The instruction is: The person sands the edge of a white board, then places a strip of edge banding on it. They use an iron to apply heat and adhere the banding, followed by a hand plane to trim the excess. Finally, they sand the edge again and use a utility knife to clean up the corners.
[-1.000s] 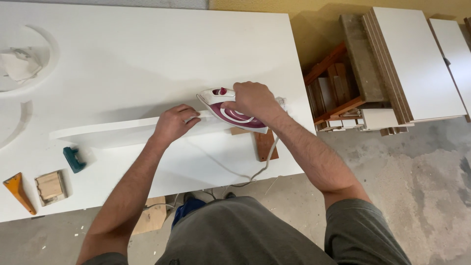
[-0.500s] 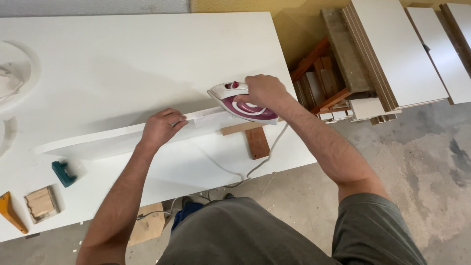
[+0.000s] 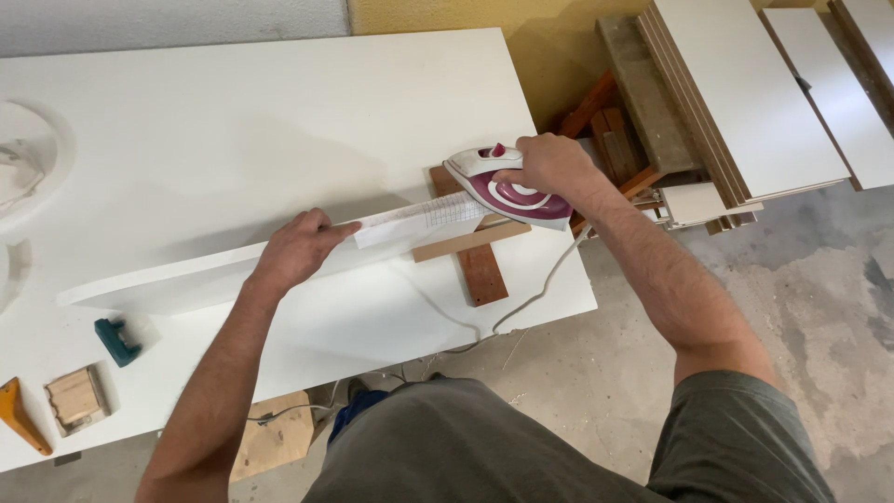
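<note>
White and magenta, the clothes iron sits near the right edge of the worktop, its sole down on the right end of a long white board. Its pointed nose faces left and a little toward the far edge, so its long axis runs roughly along the board. The right hand wraps the iron's handle, fingers curled tight around it. A pale cord trails from the iron's heel over the near edge.

The board stands on its long edge and stretches from the iron leftward, angling toward the near left corner. A paler strip of edge tape with faint markings lies along its upper edge just left of the iron. The left hand rests on the board's top edge, fingers pressed together and laid flat, tips touching the tape's left end.

Under the board's right end two brown wooden blocks form a cross on the worktop. Near the near left corner lie a teal tool, a small wooden block and an orange wedge. Beyond the right edge, white panels are stacked on the floor
</note>
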